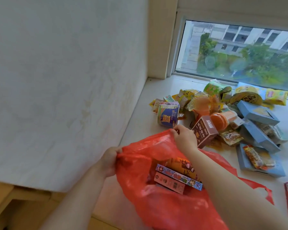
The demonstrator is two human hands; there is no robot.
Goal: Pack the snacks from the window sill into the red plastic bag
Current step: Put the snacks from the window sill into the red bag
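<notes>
Bag-opening step: my left hand (pixel 109 161) and right hand (pixel 185 138) each pinched the rim of the red plastic bag (pixel 156 205) at the window sill's (pixel 158 85) near edge, few boxes inside; next, I judged, free the right-hand fingers for the brown box (pixel 204 131) just beside.

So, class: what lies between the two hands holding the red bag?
In the head view, only the red bag's stretched rim spans between the left hand and the right hand.
</notes>
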